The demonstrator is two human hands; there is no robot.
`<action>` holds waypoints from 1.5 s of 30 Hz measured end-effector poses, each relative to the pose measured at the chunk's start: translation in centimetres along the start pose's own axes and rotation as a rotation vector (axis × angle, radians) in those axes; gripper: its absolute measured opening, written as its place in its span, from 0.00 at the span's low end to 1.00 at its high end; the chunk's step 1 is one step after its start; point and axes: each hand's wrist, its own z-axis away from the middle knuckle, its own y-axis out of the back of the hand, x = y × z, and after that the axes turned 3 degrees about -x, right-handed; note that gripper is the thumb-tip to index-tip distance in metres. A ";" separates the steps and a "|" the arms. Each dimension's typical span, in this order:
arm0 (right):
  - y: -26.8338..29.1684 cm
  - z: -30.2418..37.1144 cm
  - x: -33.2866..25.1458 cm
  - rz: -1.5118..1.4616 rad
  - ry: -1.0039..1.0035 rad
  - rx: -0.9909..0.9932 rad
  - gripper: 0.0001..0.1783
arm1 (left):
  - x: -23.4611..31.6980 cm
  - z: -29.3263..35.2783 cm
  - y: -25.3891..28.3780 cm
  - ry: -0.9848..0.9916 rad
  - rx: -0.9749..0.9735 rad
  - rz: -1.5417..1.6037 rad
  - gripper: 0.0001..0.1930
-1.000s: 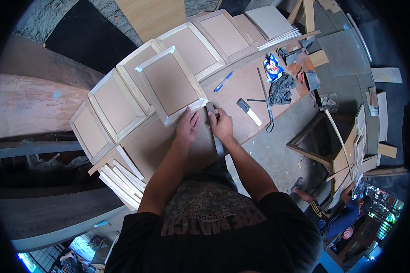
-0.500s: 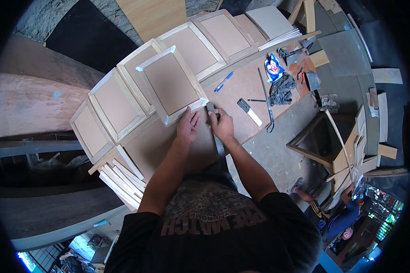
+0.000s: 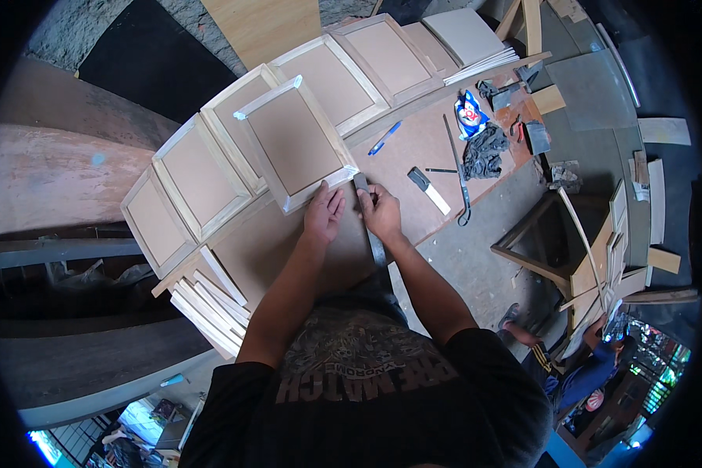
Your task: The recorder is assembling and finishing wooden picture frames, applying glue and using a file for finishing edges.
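A small wooden panel frame [image 3: 337,178], with pale filler on its corners, lies tilted over other frames in front of me. My left hand [image 3: 323,217] rests at its near edge, fingers mostly stretched out and the tips touching the wood. Close to the frame's near right corner, my right hand [image 3: 380,212] is closed on a dark, narrow, flat block [image 3: 359,182]. The fingers cover part of that block, so its exact kind does not show. Beneath both hands is a brown board surface [image 3: 269,242].
More panel frames [image 3: 198,178] line the far side. To the right lie a blue pen [image 3: 384,139], a putty knife [image 3: 429,192], a long thin dark tool [image 3: 456,168], a crumpled dark bag [image 3: 484,153] and a blue-white packet [image 3: 470,115]. Wood strips [image 3: 207,316] sit left; another person [image 3: 577,363] is lower right.
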 end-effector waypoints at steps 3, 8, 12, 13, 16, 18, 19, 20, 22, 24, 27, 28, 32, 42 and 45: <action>0.0 -0.1 0.1 -0.005 -0.004 -0.003 0.14 | 0.0 0.1 0.0 -0.001 -0.010 0.000 0.18; -0.1 -0.1 0.5 -0.006 0.027 0.006 0.14 | 0.0 0.3 -0.2 0.000 0.000 -0.015 0.20; 0.0 -0.1 0.1 -0.035 0.010 -0.015 0.14 | 0.1 0.2 -0.1 0.012 -0.005 -0.005 0.19; 0.1 0.0 0.0 -0.037 0.013 -0.018 0.14 | 0.1 0.2 -0.1 0.013 -0.005 -0.004 0.19; 0.1 0.1 -0.3 -0.068 0.006 -0.001 0.13 | 0.1 0.1 0.0 0.009 -0.013 -0.009 0.19; 0.2 0.0 -0.5 -0.063 -0.006 -0.016 0.14 | 0.0 0.0 0.1 0.005 0.001 -0.010 0.18; 0.3 0.0 -0.5 -0.058 -0.018 -0.030 0.14 | 0.0 0.0 0.1 0.006 0.001 -0.010 0.18; 0.3 0.0 -0.5 -0.059 -0.018 -0.030 0.14 | 0.0 -0.1 0.1 0.008 -0.004 -0.007 0.18; 0.3 0.1 -0.6 -0.075 -0.030 -0.037 0.14 | -0.1 -0.3 0.4 0.010 -0.009 -0.004 0.18; 0.3 0.0 -0.5 -0.079 -0.031 -0.042 0.14 | -0.1 -0.4 0.5 0.008 -0.012 -0.001 0.18; 0.0 0.0 -0.1 -0.085 -0.005 -0.055 0.14 | 0.0 -0.3 0.4 0.006 -0.029 -0.006 0.18; -0.1 -0.1 0.1 -0.086 0.022 -0.064 0.14 | 0.0 -0.2 0.3 0.006 -0.028 -0.006 0.18; -0.2 0.0 0.3 -0.079 0.016 -0.049 0.14 | 0.0 0.0 0.0 0.012 -0.019 -0.013 0.17; -0.1 0.2 -0.5 -0.080 0.007 -0.097 0.14 | 0.1 0.1 0.2 -0.005 -0.024 -0.012 0.16; -0.1 0.4 -0.3 -0.098 0.023 -0.126 0.14 | 0.1 -0.2 0.3 0.001 -0.031 -0.009 0.16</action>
